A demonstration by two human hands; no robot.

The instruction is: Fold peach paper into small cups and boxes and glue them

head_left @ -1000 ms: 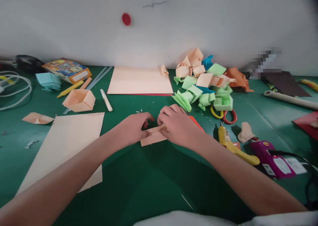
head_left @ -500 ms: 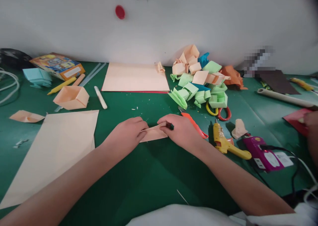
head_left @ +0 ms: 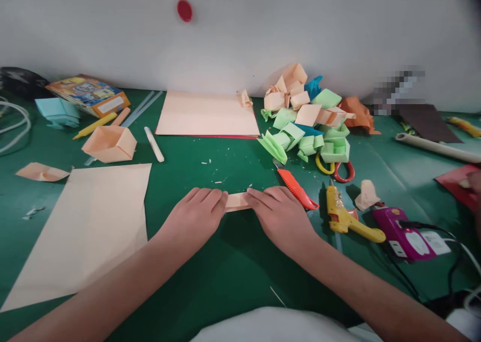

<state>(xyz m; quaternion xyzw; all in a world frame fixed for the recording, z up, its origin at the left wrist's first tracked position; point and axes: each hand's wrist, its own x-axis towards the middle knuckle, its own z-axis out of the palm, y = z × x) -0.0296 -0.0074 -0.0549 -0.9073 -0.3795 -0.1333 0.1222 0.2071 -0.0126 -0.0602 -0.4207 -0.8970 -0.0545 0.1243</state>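
Flat on the green table, a narrow folded strip of peach paper point(head_left: 238, 202) lies between my hands. My left hand point(head_left: 199, 212) covers its left end, with the fingers closed together and pressing down. On the right end, my right hand point(head_left: 281, 214) pinches and presses the paper with its fingertips. Only the middle of the strip shows; both ends are hidden. Just beyond my right hand is a red utility knife point(head_left: 298, 189). A large peach paper sheet point(head_left: 93, 222) lies by my left forearm.
At the back right is a pile of folded green and peach papers point(head_left: 308, 121), with scissors point(head_left: 343, 172) beside it. A yellow glue gun point(head_left: 349, 219) and a purple power strip point(head_left: 402, 234) lie right. Another person's hand point(head_left: 474, 182) is at the right edge. A peach paper box point(head_left: 110, 144) stands left.
The paper was slightly raised, with its upper edge being folded over; now it is narrower and flat on the table. Both hands have turned from pinching its edge to pressing down.
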